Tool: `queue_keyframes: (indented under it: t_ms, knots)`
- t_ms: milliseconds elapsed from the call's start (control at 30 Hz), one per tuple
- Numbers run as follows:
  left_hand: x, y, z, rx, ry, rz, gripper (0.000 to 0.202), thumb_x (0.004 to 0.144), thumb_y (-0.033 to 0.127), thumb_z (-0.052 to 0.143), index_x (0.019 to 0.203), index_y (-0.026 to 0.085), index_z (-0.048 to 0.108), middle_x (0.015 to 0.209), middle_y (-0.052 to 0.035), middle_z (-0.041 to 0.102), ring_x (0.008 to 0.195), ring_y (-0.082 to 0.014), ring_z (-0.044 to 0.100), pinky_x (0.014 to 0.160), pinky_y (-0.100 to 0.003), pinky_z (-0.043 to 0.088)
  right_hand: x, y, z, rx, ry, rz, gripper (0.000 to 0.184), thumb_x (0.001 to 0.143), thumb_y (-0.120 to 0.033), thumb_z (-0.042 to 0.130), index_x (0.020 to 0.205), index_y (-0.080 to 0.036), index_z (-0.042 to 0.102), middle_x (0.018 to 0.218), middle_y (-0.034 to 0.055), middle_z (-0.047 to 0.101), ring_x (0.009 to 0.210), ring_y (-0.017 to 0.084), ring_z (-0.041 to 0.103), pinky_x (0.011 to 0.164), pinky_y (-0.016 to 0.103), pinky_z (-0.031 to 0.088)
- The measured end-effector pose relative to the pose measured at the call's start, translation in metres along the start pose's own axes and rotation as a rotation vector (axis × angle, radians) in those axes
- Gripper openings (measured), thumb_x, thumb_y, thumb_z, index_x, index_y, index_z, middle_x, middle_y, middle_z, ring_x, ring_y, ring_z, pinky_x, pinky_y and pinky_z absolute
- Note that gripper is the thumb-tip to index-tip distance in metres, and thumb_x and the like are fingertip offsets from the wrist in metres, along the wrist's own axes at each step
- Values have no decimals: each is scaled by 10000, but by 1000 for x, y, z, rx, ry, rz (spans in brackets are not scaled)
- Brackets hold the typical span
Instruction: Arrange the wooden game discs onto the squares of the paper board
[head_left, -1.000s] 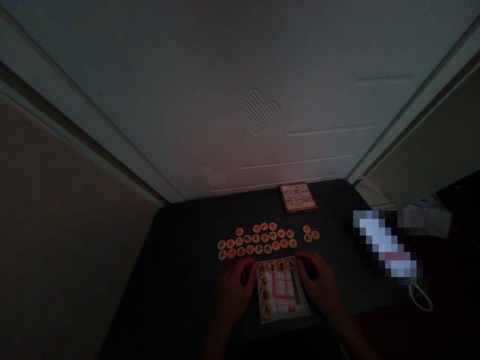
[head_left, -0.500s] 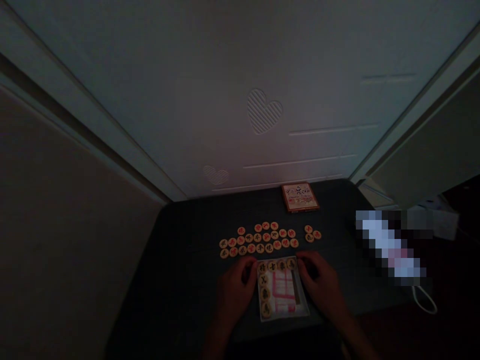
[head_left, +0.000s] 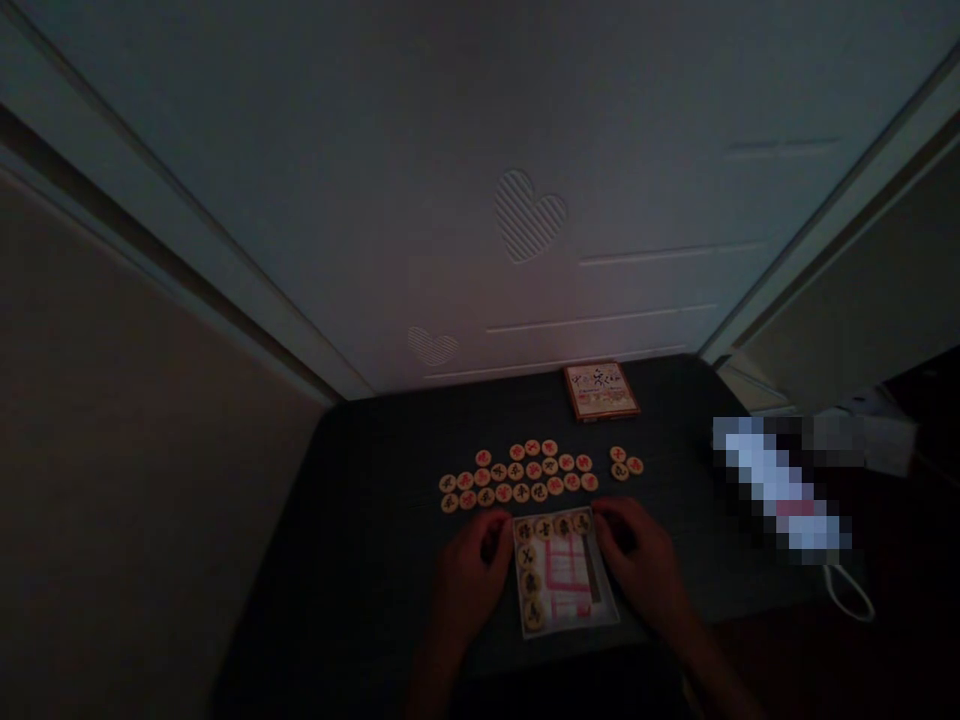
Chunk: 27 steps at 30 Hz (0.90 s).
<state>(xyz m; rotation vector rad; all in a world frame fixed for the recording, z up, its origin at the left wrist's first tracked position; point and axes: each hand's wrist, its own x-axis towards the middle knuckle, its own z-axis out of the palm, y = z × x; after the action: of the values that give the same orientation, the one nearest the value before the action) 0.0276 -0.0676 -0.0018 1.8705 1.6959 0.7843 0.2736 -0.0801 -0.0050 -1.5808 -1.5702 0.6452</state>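
Round wooden Chinese chess pieces with red and black characters lie in tight rows on the dark table. Nearer to me is a pale, clear-wrapped board sheet with pink lines, and further pieces line its far and left edges. My left hand rests curled at the sheet's far left corner, beside the pieces there. My right hand sits at the far right corner in the same way. The fingertips are hidden, so any held piece cannot be seen.
A small red-bordered picture box lies at the table's far edge. Two more pieces sit apart to the right. A pixelated pale object with a white loop lies right of the table. A white embossed panel stands behind.
My hands stay at the sheet's far corners. The whole view drifts slightly, with the table contents sitting a little further right and higher in the frame.
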Motion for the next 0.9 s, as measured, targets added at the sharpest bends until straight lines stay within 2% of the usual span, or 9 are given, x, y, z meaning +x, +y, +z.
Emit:
queue_keyframes:
  t_ms: [167, 367, 500, 700, 900]
  knots:
    - [-4, -2, -14, -7, 25, 61, 178, 994, 358, 535, 1004, 260, 683, 870, 8, 747, 747, -169, 698, 710, -287, 551, -2, 2, -1, 10, -4, 12, 196, 956, -358, 580, 1055, -243, 704, 960, 49, 742, 828, 211, 706, 759, 326, 568]
    - [10, -21, -60, 103, 179, 139, 135, 974, 336, 575, 1037, 247, 654, 955, -21, 706, 851, -197, 680, 778, -333, 552, -4, 6, -5, 66, 12, 62, 227, 951, -409, 598, 1045, -237, 711, 955, 51, 746, 827, 210, 708, 761, 327, 573]
    - [20, -38, -82, 224, 117, 230, 200, 933, 326, 621, 1116, 247, 639, 1126, -54, 695, 1069, -252, 648, 952, -418, 526, -4, 5, -5, 77, 12, 60, 259, 948, -436, 601, 1047, -227, 718, 935, 60, 752, 809, 213, 711, 744, 328, 575]
    - [23, -49, -77, 288, 44, 228, 223, 916, 342, 653, 1118, 248, 640, 1150, -62, 685, 1090, -260, 636, 989, -455, 510, -3, 7, -2, 60, 20, 46, 269, 948, -442, 598, 1045, -225, 724, 916, 64, 752, 790, 215, 708, 725, 333, 577]
    - [23, -51, -69, 328, 28, 228, 161, 944, 302, 603, 1074, 243, 677, 1117, -63, 683, 1058, -247, 643, 955, -428, 521, -3, 9, -2, 48, 4, 38, 250, 952, -420, 592, 1051, -229, 719, 929, 56, 748, 797, 209, 705, 736, 331, 572]
